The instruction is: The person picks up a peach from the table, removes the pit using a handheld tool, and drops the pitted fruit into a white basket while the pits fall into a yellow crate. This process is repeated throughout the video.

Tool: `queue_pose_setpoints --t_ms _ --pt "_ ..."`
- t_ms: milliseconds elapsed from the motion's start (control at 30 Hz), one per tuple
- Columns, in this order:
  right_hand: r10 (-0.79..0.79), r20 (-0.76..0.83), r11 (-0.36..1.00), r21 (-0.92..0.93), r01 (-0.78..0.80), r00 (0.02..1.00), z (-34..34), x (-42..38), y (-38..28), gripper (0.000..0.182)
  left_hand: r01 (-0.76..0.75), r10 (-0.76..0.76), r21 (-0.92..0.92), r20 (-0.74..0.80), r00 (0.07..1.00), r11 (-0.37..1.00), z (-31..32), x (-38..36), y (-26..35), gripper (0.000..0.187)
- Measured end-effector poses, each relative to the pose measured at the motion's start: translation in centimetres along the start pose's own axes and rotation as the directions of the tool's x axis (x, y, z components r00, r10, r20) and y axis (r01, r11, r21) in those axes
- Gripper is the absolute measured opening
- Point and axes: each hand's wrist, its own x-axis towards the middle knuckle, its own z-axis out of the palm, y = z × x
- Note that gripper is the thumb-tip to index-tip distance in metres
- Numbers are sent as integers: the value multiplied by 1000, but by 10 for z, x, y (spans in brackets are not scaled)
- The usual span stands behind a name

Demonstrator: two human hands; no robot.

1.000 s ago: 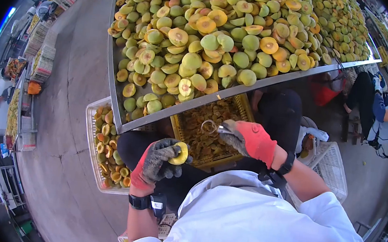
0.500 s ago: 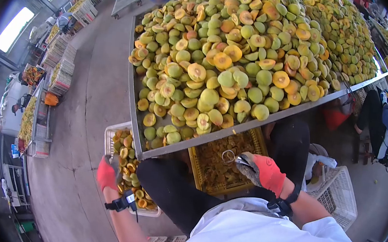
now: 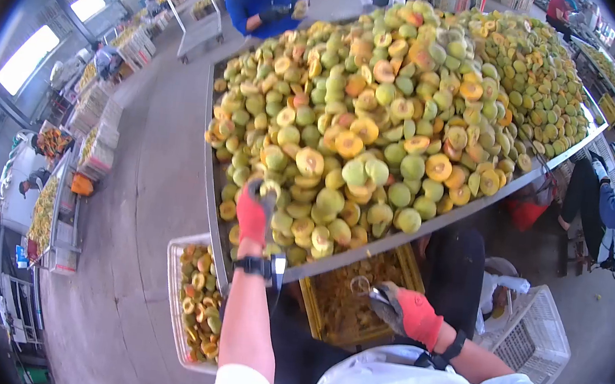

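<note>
Above the near left corner of the metal table, my left hand in a red and grey glove reaches to the pile of halved peaches. Its fingers close on a peach half at the pile's edge. My right hand, gloved the same way, grips a pitting tool with a metal ring head. That ring hangs over a yellow crate with brown pits and scraps in it. Left of my legs stands a white crate holding pitted peach halves.
The metal table's rim runs between me and the pile. A person in blue stands at the far left side, another sits at right. An openwork white crate stands right of me. Stacked crates line the left.
My left hand has moved from over the white crate up and right to the peach pile, where it takes a half. My right hand keeps the tool over the yellow crate. The view has tilted up.
</note>
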Motion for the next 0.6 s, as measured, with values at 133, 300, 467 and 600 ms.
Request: queue_pose_setpoints --t_ms 133,300,467,600 --pt "1 -54 998 60 2 999 7 -2 6 22 291 -225 -691 187 956 662 -25 -37 32 32" --pt "-57 -48 977 205 65 997 12 4 -10 21 560 -144 -808 541 828 184 -64 -104 77 42" --pt "-52 13 913 406 42 999 47 0 14 19 424 -72 -906 422 904 12 -56 -147 99 46" --pt "-204 -109 965 145 218 973 20 5 -31 21 476 -101 -878 469 877 53 -44 -160 103 59"
